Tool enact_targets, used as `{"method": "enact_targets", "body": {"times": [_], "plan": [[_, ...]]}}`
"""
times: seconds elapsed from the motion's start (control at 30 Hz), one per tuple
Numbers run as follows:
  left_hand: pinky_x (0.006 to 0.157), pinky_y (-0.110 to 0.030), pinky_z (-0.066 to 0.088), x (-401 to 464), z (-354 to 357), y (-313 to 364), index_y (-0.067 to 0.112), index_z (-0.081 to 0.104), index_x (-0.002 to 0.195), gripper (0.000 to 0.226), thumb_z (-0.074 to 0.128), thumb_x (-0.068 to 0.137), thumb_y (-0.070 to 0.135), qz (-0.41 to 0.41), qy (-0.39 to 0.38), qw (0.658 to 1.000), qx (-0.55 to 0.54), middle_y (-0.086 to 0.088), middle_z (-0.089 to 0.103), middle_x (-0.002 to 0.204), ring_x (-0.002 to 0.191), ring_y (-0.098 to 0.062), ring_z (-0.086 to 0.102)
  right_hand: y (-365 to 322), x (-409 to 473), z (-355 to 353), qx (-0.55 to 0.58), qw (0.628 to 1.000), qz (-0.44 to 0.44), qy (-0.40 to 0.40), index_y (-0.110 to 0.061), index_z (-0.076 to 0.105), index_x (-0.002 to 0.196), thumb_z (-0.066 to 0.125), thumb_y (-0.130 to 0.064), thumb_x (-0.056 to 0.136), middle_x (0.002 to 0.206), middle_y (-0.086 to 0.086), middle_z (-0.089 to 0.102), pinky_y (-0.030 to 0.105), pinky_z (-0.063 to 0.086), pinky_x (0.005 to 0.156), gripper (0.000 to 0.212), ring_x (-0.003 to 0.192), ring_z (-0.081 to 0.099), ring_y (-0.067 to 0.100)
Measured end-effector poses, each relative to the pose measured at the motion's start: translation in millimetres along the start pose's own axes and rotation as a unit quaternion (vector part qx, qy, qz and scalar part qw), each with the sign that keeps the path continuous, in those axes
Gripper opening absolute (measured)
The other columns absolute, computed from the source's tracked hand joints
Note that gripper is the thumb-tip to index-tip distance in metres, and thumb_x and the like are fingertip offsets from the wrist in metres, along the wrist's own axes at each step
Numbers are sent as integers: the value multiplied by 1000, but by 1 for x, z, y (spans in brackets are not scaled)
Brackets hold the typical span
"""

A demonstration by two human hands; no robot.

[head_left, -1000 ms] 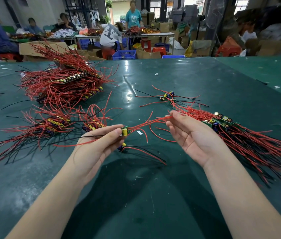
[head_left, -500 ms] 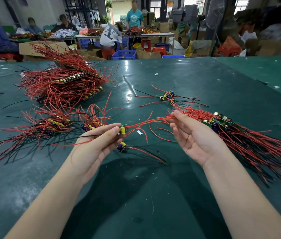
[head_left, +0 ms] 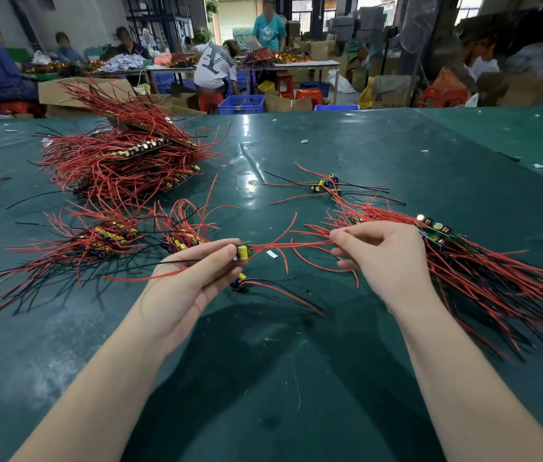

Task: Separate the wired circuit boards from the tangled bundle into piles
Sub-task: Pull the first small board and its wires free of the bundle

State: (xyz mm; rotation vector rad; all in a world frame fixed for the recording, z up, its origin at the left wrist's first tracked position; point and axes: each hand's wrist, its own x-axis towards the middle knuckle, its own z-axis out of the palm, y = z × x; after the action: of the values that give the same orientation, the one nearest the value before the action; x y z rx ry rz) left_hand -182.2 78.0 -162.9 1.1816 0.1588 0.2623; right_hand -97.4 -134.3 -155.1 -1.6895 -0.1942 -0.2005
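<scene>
One green board (head_left: 242,251) w/ yellow cap, red wires (head_left: 291,243) taut.

Two bare forearms enter from the bottom edge, no sleeves in view up to the frame border. Left hand (head_left: 190,288) and right hand (head_left: 386,258) both bare: no gloves, rings, watch, bracelet or wrist strap. Fingernails short, unpainted where they show. No tape, plasters or markings on the arms. Nothing else of the person's body or clothing shows.
</scene>
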Motion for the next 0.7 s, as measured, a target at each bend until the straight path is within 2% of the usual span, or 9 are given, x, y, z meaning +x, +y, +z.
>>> {"method": "enact_targets", "body": {"times": [0.1,0.17,0.27,0.33,0.4,0.47,0.53,0.7], "plan": [[73,-20,56,-1,1,-1,10,79,85,19,69,69,13,4,-6,1000,7,-11,74,89,84,-17,71,4,-1,2,-121,991,-57,23,-22,73,61,75,-14,80,59,-6,70,35,59,60,21,59,69,15],[73,-21,56,-1,1,-1,10,79,85,19,68,70,13,9,1,1000,2,-10,74,87,82,-16,71,4,-2,3,-133,988,-70,26,-20,73,63,75,-17,81,59,-5,70,36,58,61,19,61,69,17],[72,-21,57,0,0,0,9,79,83,17,67,72,12,11,13,1000,-10,-9,75,85,79,-16,71,-3,-1,1,61,998,30,-3,-17,73,70,73,-12,84,70,4,74,22,54,52,15,60,71,17],[72,-21,56,0,1,0,10,79,84,18,67,71,13,9,10,1000,-6,-9,75,86,80,-16,71,-10,-1,0,219,966,131,-38,-10,73,73,71,-13,85,74,8,75,18,53,51,12,62,71,16],[73,-21,56,0,2,0,10,79,85,18,68,71,13,6,7,1000,-1,-9,75,87,81,-16,71,-11,0,-2,301,930,201,-58,-10,76,68,71,-16,83,76,7,75,16,52,51,16,65,72,14],[72,-21,56,0,2,1,10,79,84,18,68,71,13,6,7,1000,-3,-10,74,87,82,-17,71,-12,0,-3,323,915,231,-71,-13,77,63,71,-17,83,76,5,75,14,52,50,21,66,72,12],[72,-21,56,0,2,1,10,79,85,19,68,71,13,6,7,1000,-6,-10,74,87,82,-17,70,-11,1,-3,320,917,227,-70,-14,78,62,70,-16,84,77,5,75,15,53,51,23,67,72,12],[74,-22,57,-2,6,-2,11,79,84,20,68,68,15,5,-2,1000,-8,-9,74,86,81,-16,71,-8,1,1,334,914,220,-72,-9,76,73,70,-10,84,79,8,75,17,54,54,13,65,71,14]]}}
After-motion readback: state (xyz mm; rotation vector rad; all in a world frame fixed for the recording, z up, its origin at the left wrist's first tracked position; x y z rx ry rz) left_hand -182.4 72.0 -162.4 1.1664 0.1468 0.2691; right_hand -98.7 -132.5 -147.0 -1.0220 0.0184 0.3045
